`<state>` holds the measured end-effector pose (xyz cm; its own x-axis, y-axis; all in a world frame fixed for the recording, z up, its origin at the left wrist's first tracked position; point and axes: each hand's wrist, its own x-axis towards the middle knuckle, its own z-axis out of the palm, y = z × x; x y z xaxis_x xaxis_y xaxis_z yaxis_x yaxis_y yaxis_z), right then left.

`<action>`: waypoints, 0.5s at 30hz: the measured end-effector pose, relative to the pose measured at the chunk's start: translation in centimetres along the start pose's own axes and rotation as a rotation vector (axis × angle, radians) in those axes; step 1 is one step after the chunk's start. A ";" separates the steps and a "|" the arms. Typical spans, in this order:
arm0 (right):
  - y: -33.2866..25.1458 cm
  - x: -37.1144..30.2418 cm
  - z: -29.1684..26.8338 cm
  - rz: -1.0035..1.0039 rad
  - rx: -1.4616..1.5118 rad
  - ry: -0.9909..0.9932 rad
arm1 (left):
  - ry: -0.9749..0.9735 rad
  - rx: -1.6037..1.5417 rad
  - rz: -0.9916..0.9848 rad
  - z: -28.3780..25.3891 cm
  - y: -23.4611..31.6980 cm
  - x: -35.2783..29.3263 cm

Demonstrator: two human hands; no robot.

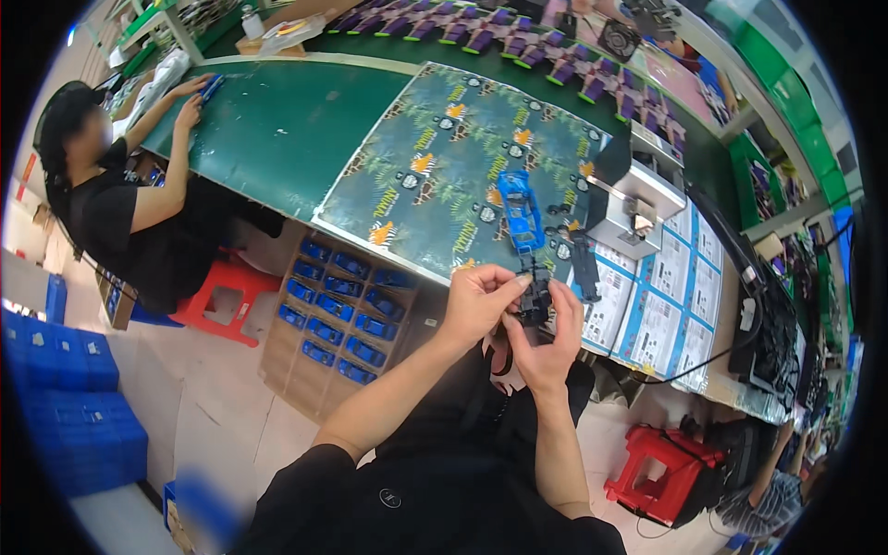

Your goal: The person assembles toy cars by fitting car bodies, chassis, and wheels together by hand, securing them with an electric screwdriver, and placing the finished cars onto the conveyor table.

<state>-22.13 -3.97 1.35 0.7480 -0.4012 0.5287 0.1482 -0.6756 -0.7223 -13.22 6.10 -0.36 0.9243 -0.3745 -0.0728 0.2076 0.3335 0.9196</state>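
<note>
Both my hands are closed on a black toy car chassis [534, 294] above the table's near edge. My left hand [483, 301] pinches its left side between thumb and fingertips. From the right and below, my right hand [548, 342] grips it with bent fingers. Just beyond my hands, a blue toy car body [520, 213] lies on the patterned mat [407, 199]. To its right sit small black parts [558, 220], too small to name. A second long black piece [585, 266], resembling a chassis, rests right of my hands.
A grey-and-white bench machine [643, 199] stands at the right, behind printed sheets [657, 287]. Below the table edge, a cardboard tray [277, 356] holds several blue toy cars. At far left a co-worker [120, 199] handles a blue toy car [212, 88] near a red stool [222, 301].
</note>
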 end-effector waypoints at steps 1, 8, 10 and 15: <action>0.3 0.2 0.0 -0.037 -0.059 0.038 | -0.038 0.009 -0.040 0.1 0.3 0.0; 1.9 2.2 -0.2 -0.150 -0.117 0.171 | -0.084 -0.097 -0.048 0.9 0.8 1.1; 2.6 2.7 -0.6 -0.129 -0.104 0.181 | 0.003 0.069 -0.008 0.3 2.0 2.4; 3.2 3.8 -1.7 -0.013 -0.066 0.187 | 0.219 0.103 0.282 -2.4 2.5 12.8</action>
<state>-19.95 -8.68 1.80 0.6122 -0.4960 0.6158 0.1093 -0.7182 -0.6872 -0.06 4.23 0.12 0.9895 -0.0828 0.1189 -0.0885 0.3041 0.9485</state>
